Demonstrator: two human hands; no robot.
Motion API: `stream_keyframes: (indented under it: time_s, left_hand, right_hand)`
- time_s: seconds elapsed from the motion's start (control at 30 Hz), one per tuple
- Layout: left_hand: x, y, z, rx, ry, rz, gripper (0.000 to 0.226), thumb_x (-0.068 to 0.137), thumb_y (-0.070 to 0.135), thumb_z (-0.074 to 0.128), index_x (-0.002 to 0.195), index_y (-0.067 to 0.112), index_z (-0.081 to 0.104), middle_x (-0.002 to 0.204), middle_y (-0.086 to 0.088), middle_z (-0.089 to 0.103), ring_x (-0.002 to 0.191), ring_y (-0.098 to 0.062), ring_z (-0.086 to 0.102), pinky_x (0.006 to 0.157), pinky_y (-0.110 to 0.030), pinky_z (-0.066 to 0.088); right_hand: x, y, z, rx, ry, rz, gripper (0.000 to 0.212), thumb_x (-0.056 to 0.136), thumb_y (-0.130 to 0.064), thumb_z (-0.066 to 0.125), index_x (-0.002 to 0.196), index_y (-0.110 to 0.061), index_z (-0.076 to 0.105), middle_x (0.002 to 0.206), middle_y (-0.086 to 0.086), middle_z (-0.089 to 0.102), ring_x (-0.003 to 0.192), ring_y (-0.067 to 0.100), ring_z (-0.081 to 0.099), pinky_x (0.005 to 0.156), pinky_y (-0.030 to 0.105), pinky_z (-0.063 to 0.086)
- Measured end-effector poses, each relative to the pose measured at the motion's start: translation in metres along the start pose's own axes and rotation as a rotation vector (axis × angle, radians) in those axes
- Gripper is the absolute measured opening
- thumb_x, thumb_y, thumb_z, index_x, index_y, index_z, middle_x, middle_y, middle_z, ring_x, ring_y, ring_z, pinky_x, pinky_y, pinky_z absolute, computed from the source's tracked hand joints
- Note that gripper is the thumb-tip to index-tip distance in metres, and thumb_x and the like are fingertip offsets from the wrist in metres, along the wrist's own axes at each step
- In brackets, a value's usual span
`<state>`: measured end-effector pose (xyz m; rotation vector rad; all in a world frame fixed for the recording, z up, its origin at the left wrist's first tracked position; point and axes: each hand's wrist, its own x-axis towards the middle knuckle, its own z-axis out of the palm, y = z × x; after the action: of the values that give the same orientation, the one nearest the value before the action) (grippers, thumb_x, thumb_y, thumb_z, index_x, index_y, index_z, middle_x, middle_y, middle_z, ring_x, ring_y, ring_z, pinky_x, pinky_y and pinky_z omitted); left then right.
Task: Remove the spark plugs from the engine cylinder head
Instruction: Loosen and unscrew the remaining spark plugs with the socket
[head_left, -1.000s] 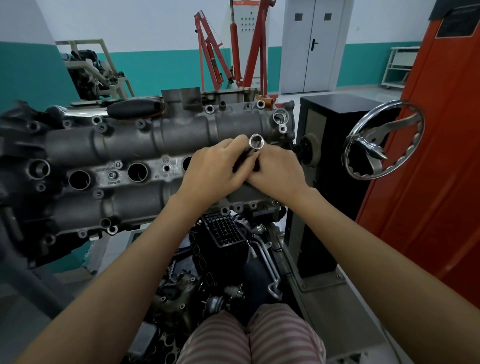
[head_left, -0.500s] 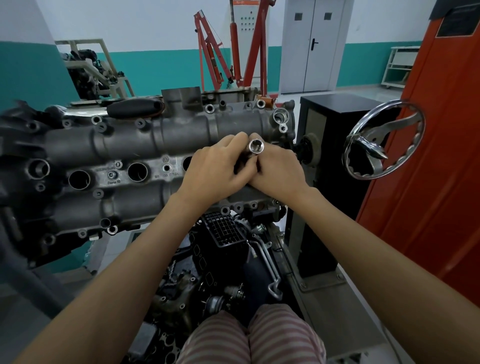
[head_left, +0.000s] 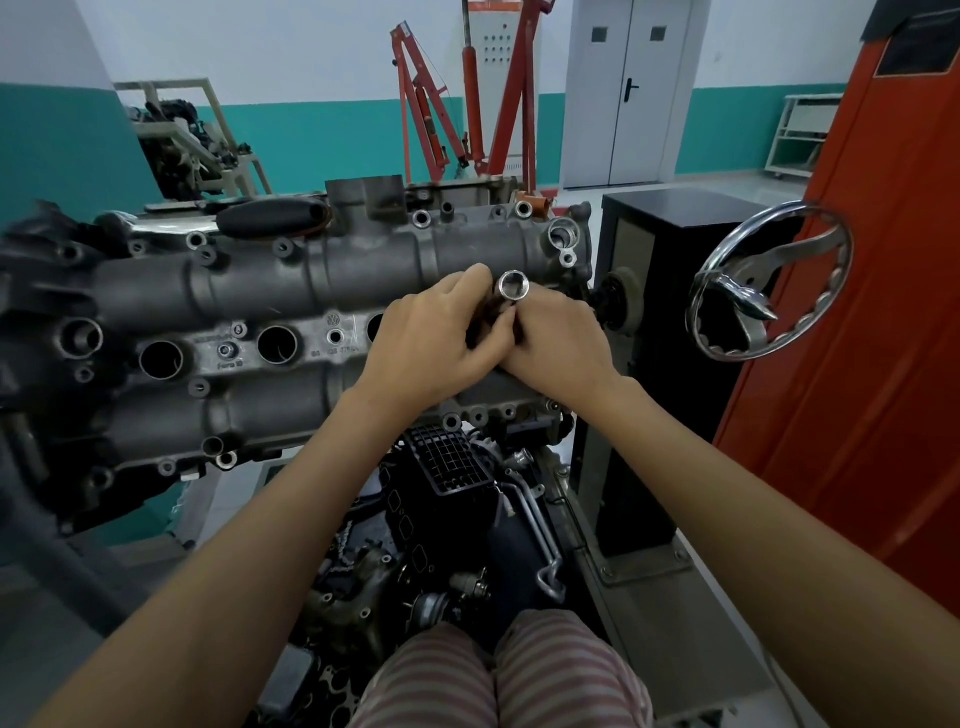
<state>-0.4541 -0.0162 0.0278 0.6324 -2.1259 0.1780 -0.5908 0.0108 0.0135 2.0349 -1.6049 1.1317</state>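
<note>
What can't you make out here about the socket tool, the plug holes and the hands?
- Head view: the lower end of the socket tool is hidden by the left hand and right hand; whether it sits on a spark plug cannot be told.
- The plug hole under the hands is covered.
- The open plug holes are too dark inside to show plugs.
- The engine head is cut off by the left edge.

Both forearms are bare, with no sleeves visible. At six o'clock, the pink-and-white striped fabric trousers (head_left: 498, 675) cover two knees.
</note>
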Motion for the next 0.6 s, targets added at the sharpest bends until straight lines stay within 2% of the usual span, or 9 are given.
stream_keyframes:
  time_s: [0.1, 0.2, 0.3, 0.43, 0.6]
  left_hand:
    - [0.0005, 0.0011, 0.0005, 0.017, 0.012, 0.011, 0.032, 0.086, 0.037, 0.04, 0.079, 0.008, 0.049, 0.068, 0.009, 0.042, 0.054, -0.025, 0.05, 0.049, -0.027, 0.031]
    - [0.0004, -0.0015, 0.0014, 0.033, 0.007, 0.005, 0.037, 0.089, 0.041, 0.041, 0.077, 0.008, 0.052, 0.066, 0.001, 0.052, 0.055, -0.026, 0.053, 0.05, -0.027, 0.031]
    - [0.0003, -0.0027, 0.0009, 0.032, 0.007, 0.012, 0.046, 0.089, 0.046, 0.04, 0.073, 0.006, 0.054, 0.063, -0.005, 0.057, 0.054, -0.026, 0.054, 0.048, -0.028, 0.035]
    - [-0.0003, -0.001, 0.0005, 0.036, -0.008, -0.002, 0.05, 0.087, 0.05, 0.037, 0.075, 0.004, 0.053, 0.064, -0.005, 0.056, 0.055, -0.026, 0.053, 0.048, -0.034, 0.04]
    - [-0.0006, 0.0007, 0.0007, 0.03, -0.002, 0.014, 0.042, 0.084, 0.043, 0.037, 0.078, 0.004, 0.051, 0.064, -0.002, 0.052, 0.055, -0.026, 0.05, 0.047, -0.031, 0.035]
  right_hand:
    - [0.0016, -0.0002, 0.0008, -0.03, -0.036, 0.024, 0.022, 0.079, -0.034, 0.048, 0.085, -0.013, 0.049, 0.066, -0.009, 0.05, 0.057, 0.016, 0.05, 0.05, 0.028, 0.038]
    - [0.0021, 0.0004, 0.0013, -0.069, -0.07, 0.046, 0.027, 0.081, -0.039, 0.053, 0.085, -0.013, 0.055, 0.069, 0.0, 0.062, 0.063, 0.02, 0.057, 0.055, 0.031, 0.043]
    - [0.001, -0.0005, -0.0006, -0.031, -0.037, 0.046, 0.022, 0.081, -0.033, 0.059, 0.075, -0.013, 0.064, 0.067, 0.006, 0.064, 0.063, 0.023, 0.058, 0.054, 0.028, 0.037]
    - [-0.0017, -0.0041, -0.0034, 0.016, 0.027, 0.006, 0.017, 0.077, -0.023, 0.057, 0.066, -0.011, 0.061, 0.054, 0.004, 0.057, 0.05, 0.013, 0.041, 0.045, 0.019, 0.022]
    - [0.0008, 0.0008, -0.0002, -0.07, -0.06, 0.033, 0.014, 0.077, -0.026, 0.053, 0.076, -0.013, 0.054, 0.061, -0.01, 0.043, 0.054, 0.014, 0.044, 0.05, 0.025, 0.025]
